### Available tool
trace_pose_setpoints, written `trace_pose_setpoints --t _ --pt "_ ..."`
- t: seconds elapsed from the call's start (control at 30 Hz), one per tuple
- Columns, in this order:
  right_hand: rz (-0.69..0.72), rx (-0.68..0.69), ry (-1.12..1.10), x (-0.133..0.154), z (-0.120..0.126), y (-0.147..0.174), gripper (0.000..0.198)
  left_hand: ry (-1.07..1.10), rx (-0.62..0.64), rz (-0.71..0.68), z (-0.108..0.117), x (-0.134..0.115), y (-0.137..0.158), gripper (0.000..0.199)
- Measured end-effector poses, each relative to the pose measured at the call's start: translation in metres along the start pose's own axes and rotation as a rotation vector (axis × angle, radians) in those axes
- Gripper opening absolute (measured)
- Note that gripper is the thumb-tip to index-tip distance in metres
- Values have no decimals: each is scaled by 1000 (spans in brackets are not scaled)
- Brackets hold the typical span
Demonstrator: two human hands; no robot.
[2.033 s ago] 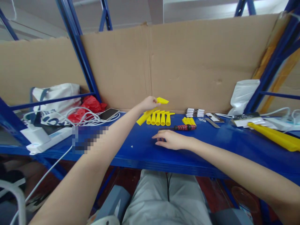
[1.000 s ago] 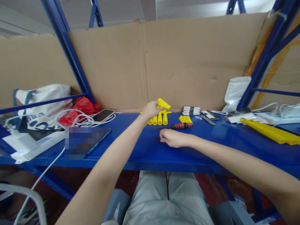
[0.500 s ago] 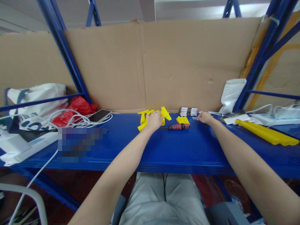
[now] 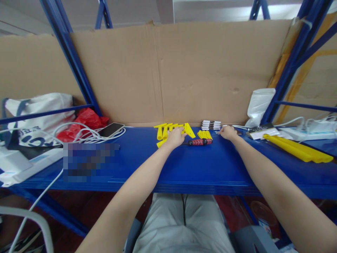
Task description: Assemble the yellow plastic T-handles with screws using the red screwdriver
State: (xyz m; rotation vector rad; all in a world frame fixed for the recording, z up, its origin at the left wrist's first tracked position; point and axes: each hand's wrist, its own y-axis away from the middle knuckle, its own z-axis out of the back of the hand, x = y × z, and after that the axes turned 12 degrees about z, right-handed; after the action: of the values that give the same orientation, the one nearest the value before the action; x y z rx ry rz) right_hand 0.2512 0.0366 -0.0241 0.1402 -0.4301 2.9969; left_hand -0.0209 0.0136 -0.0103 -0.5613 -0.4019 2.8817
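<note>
Held in the left hand, fingers curled close: yellow plastic handle, slanted before a row of matching tubular handles. Probably light, stiff, rather slippery; best grasped around the tubular length, clear of the flat flared end. Beside small silvery pieces: right hand, fingertips bunched, contents impossible to tell. Nearby: ribbed red-and-black screwdriver on smooth blue-painted tabletop; behind, creased cardboard.

Left hand holds yellow piece; screwdriver nearby
</note>
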Motion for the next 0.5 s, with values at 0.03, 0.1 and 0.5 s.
trace_pose_setpoints --t 0.03,0.1,0.5 --pt "-2 -18 -6 -1 1 0 28 -1 4 -2 0 0 0 28" --pt "-11 -71 -6 -3 3 1 32 -6 12 -9 -2 0 -1 29" --pt "-38 -107 21 -15 19 13 34 -5 24 -23 -6 0 -2 30"
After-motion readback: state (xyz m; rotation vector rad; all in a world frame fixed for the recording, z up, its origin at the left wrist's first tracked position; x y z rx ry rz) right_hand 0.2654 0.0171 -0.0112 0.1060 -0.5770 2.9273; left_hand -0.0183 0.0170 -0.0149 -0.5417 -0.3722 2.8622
